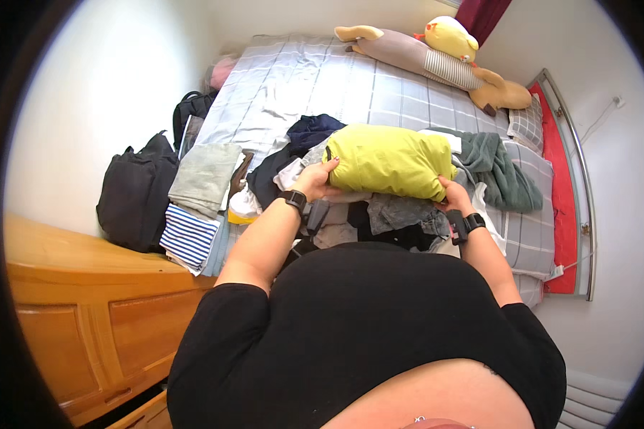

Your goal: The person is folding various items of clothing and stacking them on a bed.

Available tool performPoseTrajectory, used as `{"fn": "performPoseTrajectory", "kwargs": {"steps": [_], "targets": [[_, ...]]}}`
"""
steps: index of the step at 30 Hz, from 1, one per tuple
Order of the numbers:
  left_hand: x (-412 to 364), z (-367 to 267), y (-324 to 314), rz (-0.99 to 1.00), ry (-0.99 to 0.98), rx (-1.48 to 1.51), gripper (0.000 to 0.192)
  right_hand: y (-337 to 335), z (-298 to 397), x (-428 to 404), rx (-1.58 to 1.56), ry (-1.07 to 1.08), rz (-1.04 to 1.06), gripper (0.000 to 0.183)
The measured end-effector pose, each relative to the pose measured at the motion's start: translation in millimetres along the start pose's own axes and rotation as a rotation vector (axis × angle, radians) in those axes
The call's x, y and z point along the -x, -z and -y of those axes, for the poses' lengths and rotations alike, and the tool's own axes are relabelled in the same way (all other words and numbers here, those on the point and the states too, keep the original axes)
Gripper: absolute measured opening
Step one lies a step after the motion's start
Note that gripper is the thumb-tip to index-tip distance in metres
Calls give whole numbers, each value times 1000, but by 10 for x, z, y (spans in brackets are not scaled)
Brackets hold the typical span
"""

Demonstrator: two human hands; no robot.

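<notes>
A yellow-green fabric bundle (389,161), rolled or folded thick, is held between my two hands above a heap of clothes. My left hand (317,179) grips its left end, with the thumb on top near a dark edge. At the lower right corner, my right hand (455,194) holds the other end. Beneath and around the bundle lie grey garments (402,212), a navy garment (314,130) and a dark green garment (496,169). Part of the heap is hidden behind the bundle and my arms.
Folded clothes, a grey-green one (206,177) and a blue-striped one (190,236), are stacked at the left. Beside them stands a black backpack (138,195) on a wooden cabinet (102,289). A long plush toy (402,53) and a yellow plush chick (448,40) lie across the bed (349,86).
</notes>
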State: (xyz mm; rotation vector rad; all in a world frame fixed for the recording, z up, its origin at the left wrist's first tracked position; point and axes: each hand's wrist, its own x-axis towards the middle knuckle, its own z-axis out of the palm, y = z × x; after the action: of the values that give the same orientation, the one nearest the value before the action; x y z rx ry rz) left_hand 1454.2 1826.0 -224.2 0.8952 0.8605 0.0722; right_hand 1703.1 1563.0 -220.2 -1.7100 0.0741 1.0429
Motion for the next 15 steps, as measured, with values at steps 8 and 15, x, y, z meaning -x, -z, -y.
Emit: {"fn": "performPoseTrajectory", "kwargs": {"steps": [8,15], "targets": [[819,-375,140,97,-584,465,24,-339,400,586,-609,361,327,27],[1167,-393,1232,-342,-814,371,42,-1564,525,566,-482,256,543,28]]}}
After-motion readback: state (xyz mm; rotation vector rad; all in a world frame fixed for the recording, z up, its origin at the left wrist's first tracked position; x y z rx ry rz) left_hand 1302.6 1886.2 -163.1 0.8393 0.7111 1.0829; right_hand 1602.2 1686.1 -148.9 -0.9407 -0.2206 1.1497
